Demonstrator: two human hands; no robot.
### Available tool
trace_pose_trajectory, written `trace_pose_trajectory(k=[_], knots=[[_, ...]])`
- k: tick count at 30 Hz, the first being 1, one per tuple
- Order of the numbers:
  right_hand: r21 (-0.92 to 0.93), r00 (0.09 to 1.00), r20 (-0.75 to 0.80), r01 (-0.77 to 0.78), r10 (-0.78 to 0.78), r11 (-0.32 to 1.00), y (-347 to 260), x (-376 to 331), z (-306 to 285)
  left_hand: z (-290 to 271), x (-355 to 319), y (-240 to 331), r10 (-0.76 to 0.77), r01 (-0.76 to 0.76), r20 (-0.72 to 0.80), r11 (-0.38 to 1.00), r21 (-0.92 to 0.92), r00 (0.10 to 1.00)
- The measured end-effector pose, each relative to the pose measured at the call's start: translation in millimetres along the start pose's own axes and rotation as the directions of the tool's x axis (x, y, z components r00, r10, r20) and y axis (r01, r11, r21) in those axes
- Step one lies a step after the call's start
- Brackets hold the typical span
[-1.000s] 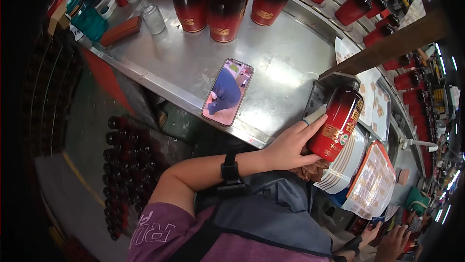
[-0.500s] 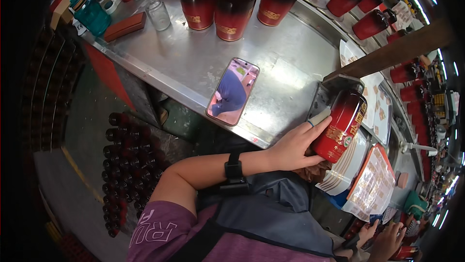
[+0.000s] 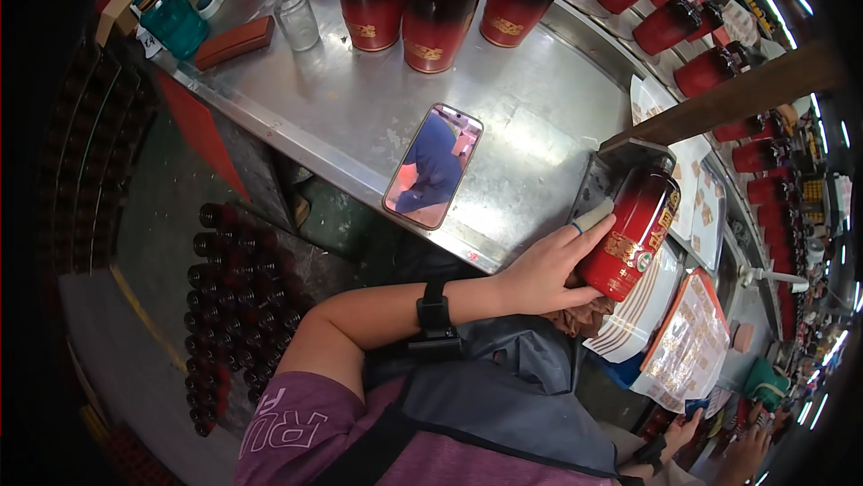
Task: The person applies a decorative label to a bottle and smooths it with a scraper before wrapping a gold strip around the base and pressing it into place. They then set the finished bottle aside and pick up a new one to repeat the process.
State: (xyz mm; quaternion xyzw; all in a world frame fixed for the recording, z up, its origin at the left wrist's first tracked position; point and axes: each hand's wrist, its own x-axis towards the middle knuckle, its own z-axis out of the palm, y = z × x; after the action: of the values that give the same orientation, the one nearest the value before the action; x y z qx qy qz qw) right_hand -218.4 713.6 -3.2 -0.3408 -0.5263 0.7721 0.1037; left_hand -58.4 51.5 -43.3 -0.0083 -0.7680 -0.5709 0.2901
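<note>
My left hand [image 3: 564, 268] grips a glossy bottle [image 3: 632, 232], red below and black toward the neck, with gold decoration. The bottle lies tilted, its neck pointing away, its base toward me. My thumb is near the base, and a finger with a pale finger cover and a blue ring lies along its side. Crumpled brown cloth [image 3: 584, 317] shows beneath the base, and a dark metal holder [image 3: 634, 150] stands at the neck. My right hand does not show. A phone [image 3: 433, 167] with a lit screen lies on the metal table [image 3: 351, 117], left of my hand.
Upright red-black bottles [image 3: 440, 9], a clear glass bottle [image 3: 297, 20], a brown case [image 3: 235, 43] and a teal jug [image 3: 171, 23] stand farther back. A wooden beam [image 3: 728, 95] crosses at right. A label sheet [image 3: 688, 342] lies near another person's hands [image 3: 680, 434].
My left hand stays on the bottle. Bottles in the row at upper right have shifted along it. The phone's picture has changed, and the other person's hands have moved apart.
</note>
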Motion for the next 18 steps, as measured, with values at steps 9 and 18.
trace_pose_trajectory(k=[9,18], knots=[[-0.216,0.971,-0.017,0.229,-0.238,0.949,20.4,46.8,27.5,-4.3,-3.1,-2.1,-0.027,0.027,0.008,1.000,0.009,1.000],[-0.227,0.967,0.031,0.252,-0.252,0.941,17.3,23.9,51.6,-6.7,-3.0,-3.4,-0.035,0.035,0.015,0.999,-0.007,0.999]])
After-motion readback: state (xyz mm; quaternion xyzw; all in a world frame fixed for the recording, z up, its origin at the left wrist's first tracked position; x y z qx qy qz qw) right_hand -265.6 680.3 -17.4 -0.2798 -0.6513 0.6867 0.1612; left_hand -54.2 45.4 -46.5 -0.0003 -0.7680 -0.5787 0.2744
